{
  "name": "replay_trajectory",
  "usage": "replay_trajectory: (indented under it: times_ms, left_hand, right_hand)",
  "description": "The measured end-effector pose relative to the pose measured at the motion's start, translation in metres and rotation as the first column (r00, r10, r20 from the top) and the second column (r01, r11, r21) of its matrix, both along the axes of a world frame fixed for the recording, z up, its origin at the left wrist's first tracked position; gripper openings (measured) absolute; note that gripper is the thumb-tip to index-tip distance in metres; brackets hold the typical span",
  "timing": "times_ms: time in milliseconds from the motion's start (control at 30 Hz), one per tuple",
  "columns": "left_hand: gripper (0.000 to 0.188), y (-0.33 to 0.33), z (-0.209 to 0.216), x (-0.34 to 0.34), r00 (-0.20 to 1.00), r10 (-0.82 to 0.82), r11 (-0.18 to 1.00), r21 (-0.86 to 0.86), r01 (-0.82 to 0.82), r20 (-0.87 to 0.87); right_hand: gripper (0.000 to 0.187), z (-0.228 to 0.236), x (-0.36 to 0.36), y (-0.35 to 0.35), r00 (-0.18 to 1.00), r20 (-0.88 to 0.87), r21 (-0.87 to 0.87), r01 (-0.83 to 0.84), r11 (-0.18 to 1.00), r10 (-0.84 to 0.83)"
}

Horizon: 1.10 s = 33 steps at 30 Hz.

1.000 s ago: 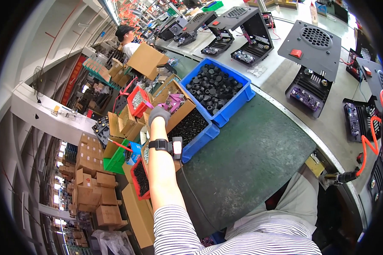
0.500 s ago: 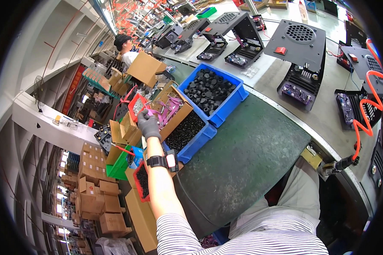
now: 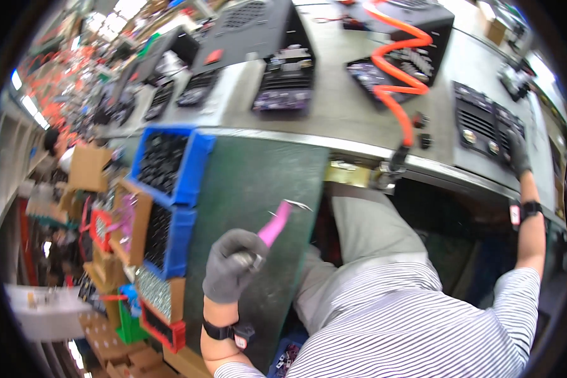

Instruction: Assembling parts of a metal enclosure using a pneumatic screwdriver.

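Observation:
My left hand (image 3: 232,268), in a grey glove, is closed around a pink strip (image 3: 274,225) with thin bent metal ends, held above the green mat (image 3: 258,167). Some small shiny metal shows between its fingers, too blurred to make out. Far to the right, my gloved right hand (image 3: 517,153) reaches across the bench, with its fingers bent over the right edge of a black slotted panel (image 3: 479,126). Two round silvery parts sit at the panel's near end. Pink strips like the held one lie in an open cardboard box (image 3: 142,220) on the left.
Blue bins (image 3: 196,167) of black parts stand left of the mat. Nearer sit a box of small metal pieces (image 3: 154,291) and a red tray (image 3: 173,337). Black housings (image 3: 283,82) line the bench. An orange coiled hose (image 3: 397,47) hangs before me, joined to a tool (image 3: 389,171).
My left hand has come out of the cardboard box, moving right and nearer with a pink strip. My view has swung right, and my right hand now shows at the black panel.

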<state>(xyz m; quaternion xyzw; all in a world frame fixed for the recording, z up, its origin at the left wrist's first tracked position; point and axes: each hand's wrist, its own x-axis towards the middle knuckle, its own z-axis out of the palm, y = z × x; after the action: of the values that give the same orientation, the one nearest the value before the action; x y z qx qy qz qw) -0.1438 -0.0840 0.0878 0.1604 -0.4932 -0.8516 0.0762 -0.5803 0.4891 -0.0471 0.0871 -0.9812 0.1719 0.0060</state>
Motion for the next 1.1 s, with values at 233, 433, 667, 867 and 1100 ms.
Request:
replay_trajectory:
  times_ms: [233, 433, 667, 867, 1100]
  left_hand:
    - [0.029, 0.109, 0.014, -0.119, 0.793, -0.604, 0.785, -0.112, 0.609, 0.084]
    - [0.036, 0.198, 0.010, -0.206, 0.649, -0.761, 0.649, -0.017, 0.761, -0.012]
    - [0.036, 0.259, -0.003, -0.301, 0.632, -0.771, 0.634, 0.006, 0.773, 0.073]
    - [0.035, 0.301, -0.019, -0.345, 0.667, -0.729, 0.670, -0.039, 0.742, 0.156]
    - [0.034, 0.315, -0.007, -0.354, 0.633, -0.719, 0.645, -0.065, 0.761, 0.288]
  right_hand:
    - [0.030, 0.027, 0.054, 0.035, 0.921, 0.269, -0.731, 0.386, 0.562, -0.282]
    - [0.021, 0.064, 0.106, 0.021, 0.937, 0.339, -0.844, 0.343, 0.412, -0.085]
    - [0.020, 0.074, 0.124, 0.020, 0.945, 0.325, -0.828, 0.264, 0.494, 0.039]
    - [0.018, 0.086, 0.120, 0.008, 0.974, 0.179, -0.755, 0.047, 0.654, 0.138]
    - [0.026, 0.080, 0.083, -0.018, 0.900, -0.147, -0.469, -0.429, 0.772, 0.411]
